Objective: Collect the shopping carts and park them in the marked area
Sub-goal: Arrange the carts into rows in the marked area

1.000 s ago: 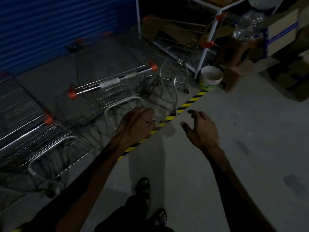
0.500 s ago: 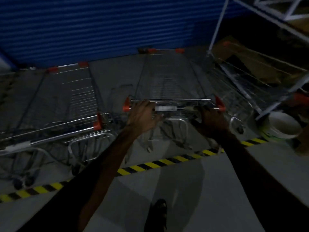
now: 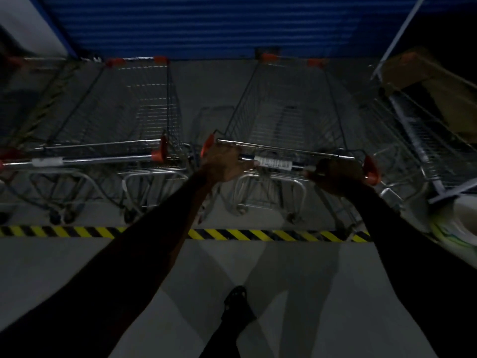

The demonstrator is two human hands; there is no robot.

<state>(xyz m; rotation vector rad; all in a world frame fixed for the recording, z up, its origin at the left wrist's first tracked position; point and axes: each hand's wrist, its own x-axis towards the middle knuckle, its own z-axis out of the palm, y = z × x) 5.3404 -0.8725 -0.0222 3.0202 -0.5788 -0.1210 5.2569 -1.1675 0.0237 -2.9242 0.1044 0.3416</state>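
Cart (image 3: 286, 120): wire basket, orange-capped handle, dimly lit.

Head view, forward and downward

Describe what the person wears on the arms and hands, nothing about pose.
The left hand and right hand are bare: no gloves, and no rings or watch that this dim light shows. Both forearms look uncovered down to the frame edge; no sleeve or cuff is visible.

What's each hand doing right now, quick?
Left hand: gripping the silver wire shopping cart's metal handle bar near its left end.
Right hand: gripping the same bar near its right end.
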